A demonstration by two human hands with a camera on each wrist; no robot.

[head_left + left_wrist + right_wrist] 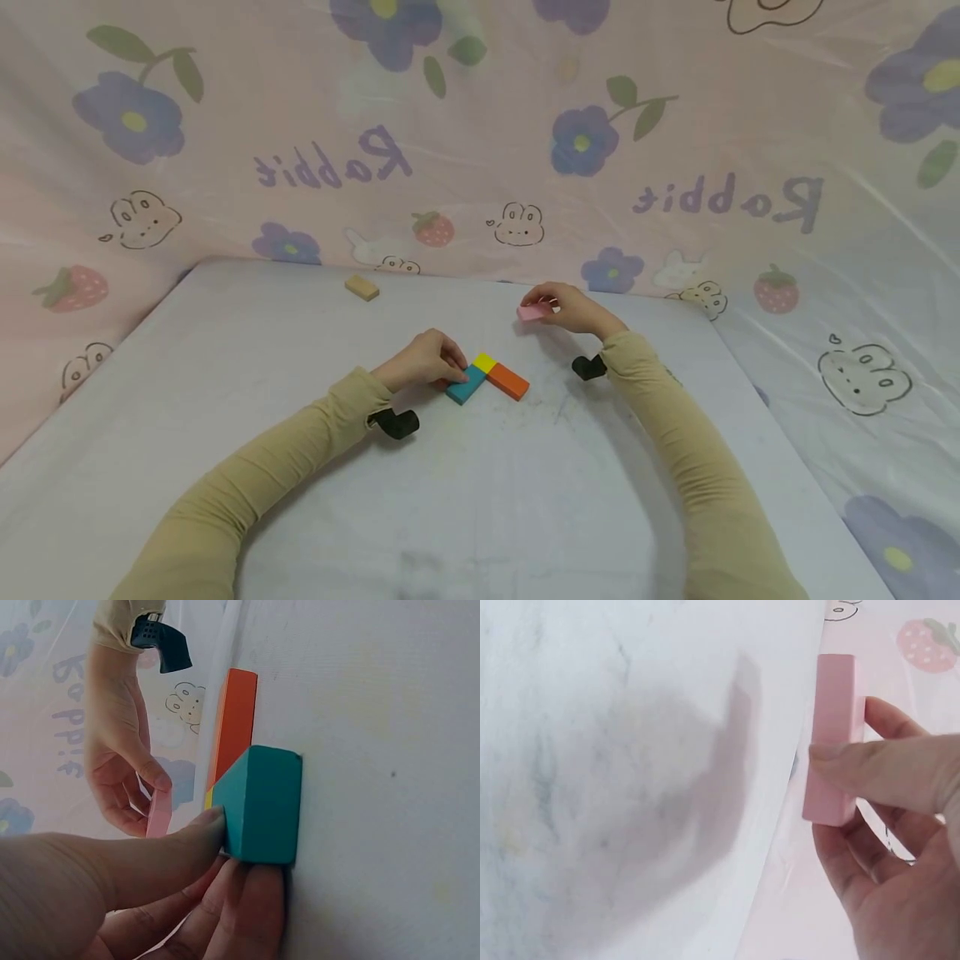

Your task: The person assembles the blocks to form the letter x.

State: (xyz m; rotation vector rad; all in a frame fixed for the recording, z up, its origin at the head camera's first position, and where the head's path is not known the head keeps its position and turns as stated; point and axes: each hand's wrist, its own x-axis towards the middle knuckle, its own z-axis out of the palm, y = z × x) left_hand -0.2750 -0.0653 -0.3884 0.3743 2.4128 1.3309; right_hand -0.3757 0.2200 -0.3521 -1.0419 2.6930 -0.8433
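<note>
Pink block [534, 312] is pinched in the right hand [573, 308], lifted above the far side of the white worktop [480, 500]. The left hand [423, 360] grips the teal block [467, 384], touching yellow [484, 362] and orange [507, 381] blocks.

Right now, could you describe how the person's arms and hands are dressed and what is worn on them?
Both arms wear long, close-fitting tan sleeves that end at the wrists. The left hand and right hand are bare, with no gloves or rings visible. A small black camera unit sits under the left wrist, and another black unit under the right.
</note>
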